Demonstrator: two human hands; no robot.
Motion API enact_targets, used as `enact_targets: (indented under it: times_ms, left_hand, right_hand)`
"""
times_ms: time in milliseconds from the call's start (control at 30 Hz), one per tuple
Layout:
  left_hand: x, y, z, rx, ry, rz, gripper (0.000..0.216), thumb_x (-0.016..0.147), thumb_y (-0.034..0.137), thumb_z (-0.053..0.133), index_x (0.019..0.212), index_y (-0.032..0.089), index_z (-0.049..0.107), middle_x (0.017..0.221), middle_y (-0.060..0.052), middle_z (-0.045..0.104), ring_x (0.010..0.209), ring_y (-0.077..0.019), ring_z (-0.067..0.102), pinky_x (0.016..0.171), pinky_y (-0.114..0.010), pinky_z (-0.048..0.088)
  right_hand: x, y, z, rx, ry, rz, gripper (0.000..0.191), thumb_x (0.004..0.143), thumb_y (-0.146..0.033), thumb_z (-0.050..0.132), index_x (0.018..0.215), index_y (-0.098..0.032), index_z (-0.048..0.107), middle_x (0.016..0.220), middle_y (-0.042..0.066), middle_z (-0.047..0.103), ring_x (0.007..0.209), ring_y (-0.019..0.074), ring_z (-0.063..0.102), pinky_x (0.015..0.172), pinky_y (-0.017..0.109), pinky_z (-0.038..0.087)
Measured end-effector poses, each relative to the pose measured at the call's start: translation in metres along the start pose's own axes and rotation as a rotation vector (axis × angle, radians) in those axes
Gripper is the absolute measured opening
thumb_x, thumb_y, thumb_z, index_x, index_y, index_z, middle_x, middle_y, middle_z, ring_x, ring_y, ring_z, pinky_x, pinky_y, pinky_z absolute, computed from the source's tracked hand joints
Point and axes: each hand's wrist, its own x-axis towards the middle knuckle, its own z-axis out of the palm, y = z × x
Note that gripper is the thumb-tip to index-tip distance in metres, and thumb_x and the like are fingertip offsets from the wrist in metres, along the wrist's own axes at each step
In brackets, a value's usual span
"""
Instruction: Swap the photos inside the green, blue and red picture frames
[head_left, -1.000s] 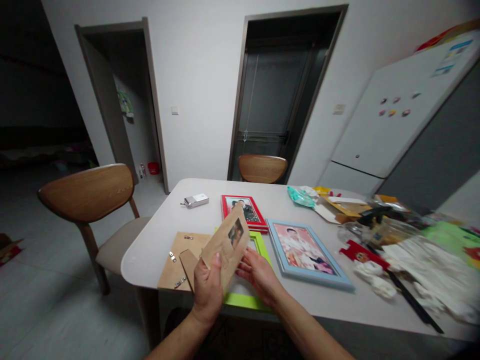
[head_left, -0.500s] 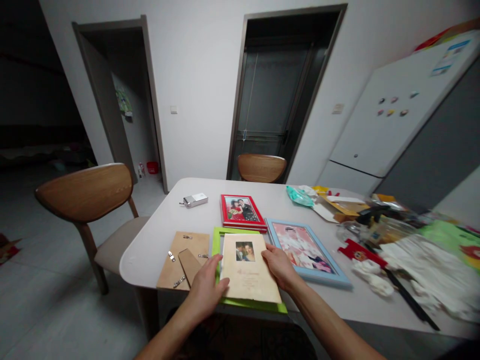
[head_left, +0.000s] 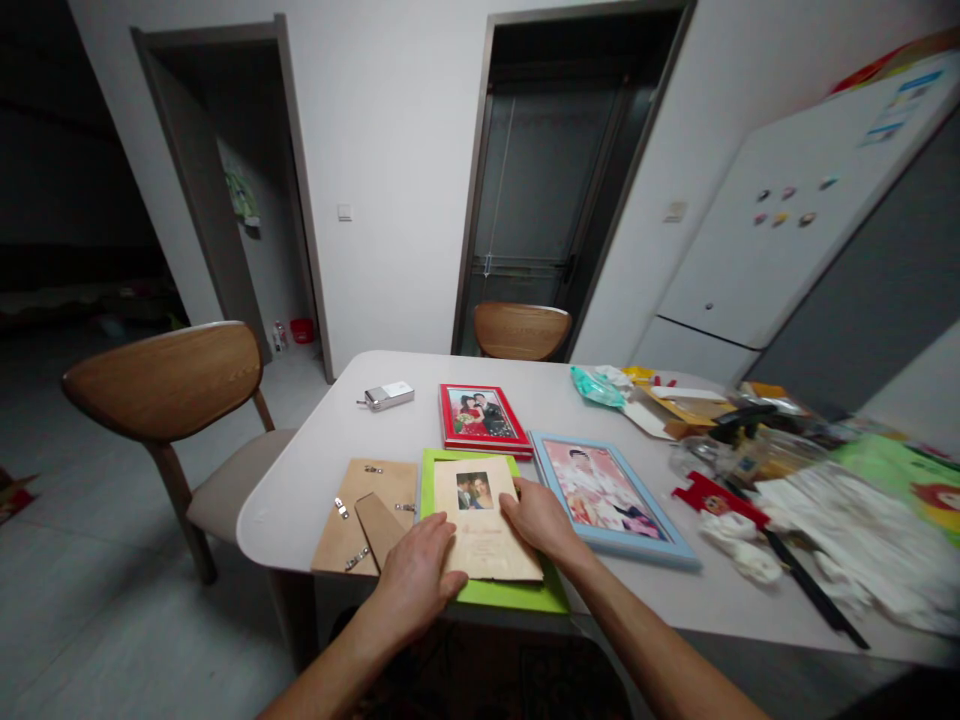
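A cream printed sheet with a small photo of two people near its top lies over a lime-green picture frame at the table's near edge. My left hand holds the sheet's lower left side, its thumb on the paper. On the right edge, my right hand grips the sheet with the thumb on top and the other fingers partly hidden. Left of the frame lies a brown backing board with metal clips and a stand leg. To the right is a light-blue framed photo.
Behind the green frame sits a red framed photo. A small silver device rests farther back on the white table. Plastic bags, a white cloth and a black strip-like object crowd the right. Wooden chairs stand around.
The sheet has shifted left over the green frame, baring more green along its right side. Both hands stay at its edges, the right one moving slightly left with it.
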Motion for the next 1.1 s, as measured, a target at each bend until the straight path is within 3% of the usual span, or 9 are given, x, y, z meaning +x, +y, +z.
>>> enact_targets:
  times_ms: [167,333,433,500,600,700,833,967,1100]
  left_hand:
    - [-0.006,-0.004,-0.006,-0.069,0.023,0.023,0.05,0.066,0.025,0.056,0.114,0.017,0.046,0.127,-0.012,0.042,0.116,-0.0212,0.038,0.098,-0.037,0.029]
    - [-0.029,-0.038,-0.029,0.01,0.072,-0.034,0.064,0.059,0.029,0.063,0.118,0.02,0.041,0.131,-0.012,0.035,0.122,-0.0249,0.028,0.1,-0.046,0.019]
    - [-0.043,-0.067,-0.04,0.106,0.085,-0.166,0.068,0.055,0.027,0.065,0.118,0.021,0.041,0.132,-0.013,0.033,0.123,-0.0285,0.025,0.098,-0.051,0.017]
    - [-0.049,-0.084,-0.042,0.147,0.129,-0.205,0.065,0.056,0.024,0.064,0.117,0.02,0.041,0.131,-0.013,0.034,0.122,-0.0275,0.027,0.097,-0.048,0.021]
    - [-0.052,-0.101,-0.039,0.161,0.191,-0.172,0.057,0.059,0.022,0.062,0.113,0.018,0.045,0.128,-0.013,0.039,0.118,-0.0249,0.035,0.097,-0.042,0.028]
    - [-0.052,-0.109,-0.037,0.153,0.24,-0.124,0.051,0.06,0.025,0.063,0.109,0.018,0.049,0.122,-0.011,0.047,0.113,-0.0243,0.041,0.095,-0.04,0.032]
    - [-0.048,-0.105,-0.044,0.133,0.326,-0.108,0.048,0.06,0.029,0.065,0.104,0.018,0.052,0.115,-0.01,0.052,0.108,-0.0246,0.047,0.092,-0.039,0.037]
    - [-0.039,-0.082,-0.05,0.122,0.436,-0.038,0.045,0.064,0.029,0.062,0.107,0.018,0.05,0.116,-0.011,0.051,0.109,-0.0243,0.045,0.094,-0.041,0.036]
    - [-0.024,-0.048,-0.035,0.035,0.359,0.037,0.053,0.064,0.026,0.062,0.113,0.017,0.045,0.123,-0.013,0.045,0.114,-0.0236,0.04,0.096,-0.041,0.033]
  right_hand:
    - [-0.004,0.001,0.0,-0.201,0.017,0.012,0.034,0.073,-0.039,0.043,0.09,-0.013,0.057,0.087,0.014,0.06,0.076,0.0216,0.057,0.061,0.028,0.036]
    - [-0.013,-0.006,0.0,-0.094,0.046,-0.109,0.038,0.077,-0.037,0.041,0.104,-0.014,0.052,0.092,0.013,0.057,0.077,0.0198,0.055,0.062,0.027,0.037]
    - [-0.027,-0.032,0.004,0.036,0.012,-0.302,0.034,0.077,-0.032,0.042,0.106,-0.016,0.052,0.094,0.01,0.056,0.08,0.0172,0.053,0.068,0.026,0.037]
    - [-0.038,-0.057,0.009,0.073,-0.029,-0.446,0.033,0.076,-0.032,0.045,0.103,-0.017,0.054,0.092,0.009,0.056,0.084,0.0179,0.05,0.073,0.028,0.035]
    - [-0.054,-0.093,0.023,0.047,-0.073,-0.582,0.038,0.071,-0.043,0.049,0.1,-0.02,0.055,0.088,0.008,0.057,0.086,0.0214,0.047,0.075,0.033,0.034]
    - [-0.061,-0.116,0.038,0.027,-0.076,-0.604,0.044,0.061,-0.047,0.057,0.097,-0.02,0.054,0.087,0.008,0.055,0.085,0.0237,0.046,0.074,0.037,0.033]
    - [-0.059,-0.124,0.041,0.231,-0.069,-0.562,0.045,0.06,-0.027,0.059,0.103,-0.02,0.05,0.09,0.006,0.05,0.084,0.0196,0.046,0.074,0.032,0.036]
    - [-0.059,-0.112,0.015,0.434,-0.017,-0.607,0.047,0.059,-0.013,0.053,0.105,-0.02,0.048,0.095,0.005,0.048,0.087,0.0167,0.046,0.077,0.029,0.038]
    - [-0.066,-0.077,-0.008,0.457,-0.032,-0.56,0.047,0.057,-0.011,0.051,0.104,-0.019,0.051,0.096,0.006,0.052,0.089,0.018,0.048,0.082,0.033,0.038]
